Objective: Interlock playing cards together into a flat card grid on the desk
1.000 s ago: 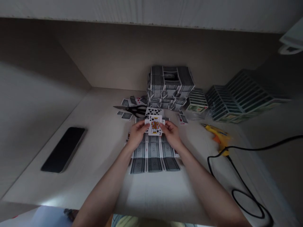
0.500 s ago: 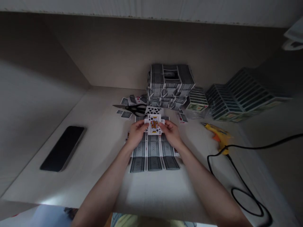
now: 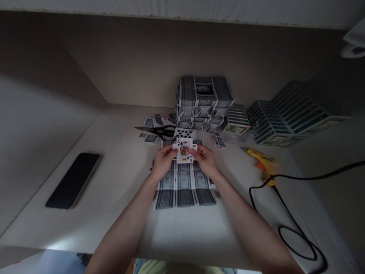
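A king of spades (image 3: 184, 151) lies face up across another playing card (image 3: 195, 147), whose ends stick out on both sides. My left hand (image 3: 164, 160) pinches the left end of these cards between thumb and fingers. On the right side my right hand (image 3: 205, 158) grips them the same way, its thumb on the king's edge. Below the hands spreads a panel of joined playing cards (image 3: 184, 179), backs up, its front row angled. Just beyond, a spade number card (image 3: 184, 133) lies face up. The fingertips under the cards are hidden.
Black-handled scissors (image 3: 162, 132) lie among cut card pieces (image 3: 151, 137). Behind stands a box built of cards (image 3: 203, 99). Stacked packs (image 3: 285, 118) and a yellow glue gun (image 3: 264, 163) with a black cord (image 3: 296, 213) are right; a phone (image 3: 73, 180) lies left.
Both hands hold the cards in nearly the same place. The whole view has shifted very slightly; the things on the table stay where they were.
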Motion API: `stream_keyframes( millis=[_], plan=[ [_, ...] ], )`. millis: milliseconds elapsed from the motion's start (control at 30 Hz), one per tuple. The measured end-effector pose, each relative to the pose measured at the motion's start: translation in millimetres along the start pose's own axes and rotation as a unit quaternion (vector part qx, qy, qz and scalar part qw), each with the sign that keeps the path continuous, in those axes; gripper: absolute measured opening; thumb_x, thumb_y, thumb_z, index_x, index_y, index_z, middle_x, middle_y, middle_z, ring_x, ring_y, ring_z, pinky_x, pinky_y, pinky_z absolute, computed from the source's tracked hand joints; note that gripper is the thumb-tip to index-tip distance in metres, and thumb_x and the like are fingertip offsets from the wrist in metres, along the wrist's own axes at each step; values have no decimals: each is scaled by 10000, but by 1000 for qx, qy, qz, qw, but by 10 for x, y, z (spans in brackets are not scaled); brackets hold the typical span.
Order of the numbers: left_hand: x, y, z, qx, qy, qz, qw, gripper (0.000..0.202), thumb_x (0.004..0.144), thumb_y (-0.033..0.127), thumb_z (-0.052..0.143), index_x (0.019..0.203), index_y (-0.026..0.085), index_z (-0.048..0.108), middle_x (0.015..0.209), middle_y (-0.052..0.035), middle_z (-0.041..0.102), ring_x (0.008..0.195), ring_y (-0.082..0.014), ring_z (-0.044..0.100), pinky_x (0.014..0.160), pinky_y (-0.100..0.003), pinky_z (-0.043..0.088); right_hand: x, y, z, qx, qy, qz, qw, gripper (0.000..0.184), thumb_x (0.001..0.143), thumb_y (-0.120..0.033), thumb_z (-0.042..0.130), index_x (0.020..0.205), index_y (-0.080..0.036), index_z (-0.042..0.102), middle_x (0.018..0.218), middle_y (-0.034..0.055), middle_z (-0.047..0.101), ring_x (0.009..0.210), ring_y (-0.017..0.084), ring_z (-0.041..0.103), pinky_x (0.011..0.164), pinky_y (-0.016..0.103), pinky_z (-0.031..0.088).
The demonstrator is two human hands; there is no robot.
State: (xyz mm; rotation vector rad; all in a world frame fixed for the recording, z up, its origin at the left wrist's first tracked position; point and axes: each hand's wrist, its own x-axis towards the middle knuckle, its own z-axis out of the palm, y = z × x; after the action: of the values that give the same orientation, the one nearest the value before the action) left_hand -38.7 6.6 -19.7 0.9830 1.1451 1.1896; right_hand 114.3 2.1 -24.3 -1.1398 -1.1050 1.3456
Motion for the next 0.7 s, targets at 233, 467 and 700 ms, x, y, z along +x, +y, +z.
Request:
stream_keyframes(
  millis=[233, 467, 700],
  plan=[
    [6, -17, -3, 8, 9, 5, 1000, 311, 651, 341, 673, 900, 157, 708, 821, -36, 723, 740, -193, 654, 705, -304, 501, -1, -13, 2, 9, 1, 2, 1000, 269, 681, -468, 672, 740, -215, 604, 577, -33, 600, 501, 120, 501, 480, 248, 417],
    [10, -17, -9, 3, -2, 4, 1000, 335, 660, 358, 675, 924, 154, 707, 835, -43, 724, 753, -197, 656, 733, -316, 501, -7, -23, 0, 14, -4, 4, 1000, 277, 672, -464, 679, 756, -208, 614, 617, -24, 631, 516, 122, 523, 491, 249, 411],
    [6, -1, -8, 5, -2, -5, 1000, 323, 651, 359, 679, 902, 158, 713, 820, -46, 724, 774, -212, 659, 736, -330, 504, -2, -20, -12, 11, -12, 6, 1000, 290, 664, -472, 682, 780, -216, 611, 673, -5, 669, 605, 149, 578, 552, 266, 459]
  ],
)
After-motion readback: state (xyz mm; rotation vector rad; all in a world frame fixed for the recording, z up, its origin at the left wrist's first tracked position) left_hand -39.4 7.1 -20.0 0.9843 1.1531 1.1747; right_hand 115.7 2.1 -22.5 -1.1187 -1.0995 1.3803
